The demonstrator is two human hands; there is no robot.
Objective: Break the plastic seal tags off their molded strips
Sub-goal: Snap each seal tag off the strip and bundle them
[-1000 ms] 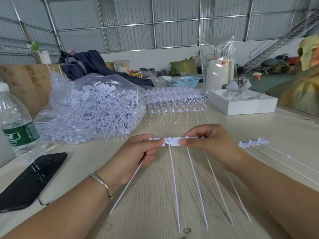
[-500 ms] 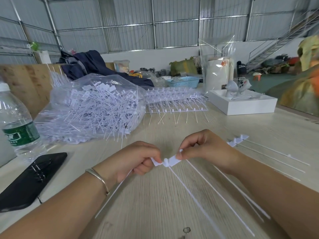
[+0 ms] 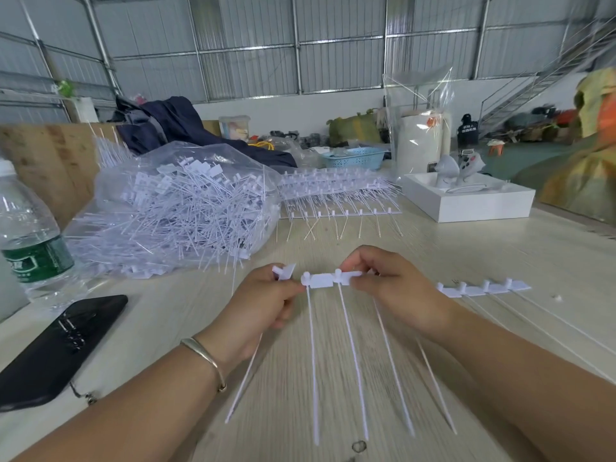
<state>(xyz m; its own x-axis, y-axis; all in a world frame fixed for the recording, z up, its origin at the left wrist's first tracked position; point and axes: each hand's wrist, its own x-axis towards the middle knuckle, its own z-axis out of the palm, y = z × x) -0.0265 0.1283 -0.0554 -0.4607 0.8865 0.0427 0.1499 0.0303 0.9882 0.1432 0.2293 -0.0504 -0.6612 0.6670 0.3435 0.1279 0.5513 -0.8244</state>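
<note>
White moulded strip of plastic seal tags (image 3: 328,280) held level at centre frame, thin tails trailing toward the lower edge. Pinched at its right end by right hand (image 3: 391,290). Single white tag (image 3: 285,271), tilted and apart from the strip, gripped in left hand (image 3: 263,303). Second white strip (image 3: 483,288) flat on pale wooden table (image 3: 466,248) at right. Clear bag of loose tags (image 3: 180,208) upper left; black phone (image 3: 56,348) lower left.

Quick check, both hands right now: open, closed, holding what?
Left hand: closed, pinching one seal tag that looks broken off.
Right hand: closed, pinching the end of the remaining strip.
</note>
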